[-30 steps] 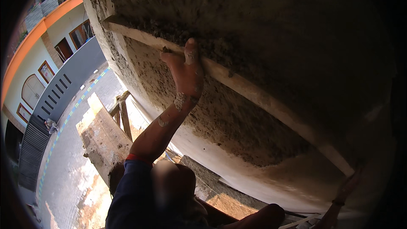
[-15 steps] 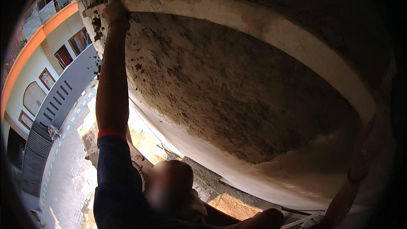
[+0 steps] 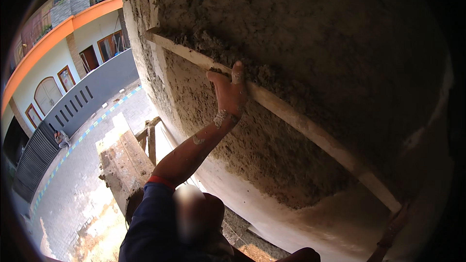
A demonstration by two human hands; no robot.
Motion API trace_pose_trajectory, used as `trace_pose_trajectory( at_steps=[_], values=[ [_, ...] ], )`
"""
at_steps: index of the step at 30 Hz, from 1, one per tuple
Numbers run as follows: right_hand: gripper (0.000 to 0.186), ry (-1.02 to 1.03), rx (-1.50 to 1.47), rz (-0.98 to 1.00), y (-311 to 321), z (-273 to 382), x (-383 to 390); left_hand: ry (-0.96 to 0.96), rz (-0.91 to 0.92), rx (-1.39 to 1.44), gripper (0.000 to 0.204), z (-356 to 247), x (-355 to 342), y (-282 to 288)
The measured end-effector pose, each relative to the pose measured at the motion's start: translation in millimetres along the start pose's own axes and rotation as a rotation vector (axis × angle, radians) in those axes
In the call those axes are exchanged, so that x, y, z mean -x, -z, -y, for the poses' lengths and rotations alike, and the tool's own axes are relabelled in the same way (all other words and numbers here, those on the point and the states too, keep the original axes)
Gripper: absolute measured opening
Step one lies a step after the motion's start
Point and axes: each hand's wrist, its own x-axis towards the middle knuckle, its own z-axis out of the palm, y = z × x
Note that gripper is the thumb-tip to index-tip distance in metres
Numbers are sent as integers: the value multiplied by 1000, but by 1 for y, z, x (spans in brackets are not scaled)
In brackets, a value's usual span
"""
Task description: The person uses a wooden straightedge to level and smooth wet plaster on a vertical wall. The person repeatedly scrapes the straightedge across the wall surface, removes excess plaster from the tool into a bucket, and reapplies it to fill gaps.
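Observation:
A long pale straightedge [image 3: 301, 123] lies slanting across a rough plastered wall [image 3: 272, 165], high at the left and low at the right. Wet grey mortar [image 3: 264, 75] is heaped along its upper edge. My left hand [image 3: 230, 92], spotted with mortar, grips the bar left of its middle, with the thumb and a finger spread across its face. In shadow at the lower right end, my right hand [image 3: 400, 213] is closed around the bar; its fingers are hard to make out.
A mortar-stained wooden plank [image 3: 124, 160] on a timber support stands at the lower left. Beyond it lies a paved street [image 3: 82, 179] with a grey gate wall [image 3: 97, 90]. A person [image 3: 62, 138] sits low by the gate. Smooth pale wall [image 3: 335, 218] runs below the rough patch.
The straightedge has dropped lower on the wall and tilts more steeply down to the right. My left hand has moved from near its left end to nearer its middle; my right hand has sunk lower.

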Motion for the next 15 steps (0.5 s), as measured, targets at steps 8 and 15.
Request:
trace_pose_trajectory(
  at_steps=[8,15],
  values=[
    [47,-83,-171,-89,5,29,-5,-132,-64,-93,89,-20,-18,-2],
    [46,132,3,-309,43,66,-94,-517,-259,-1197,19,-79,-162,28]
  ],
)
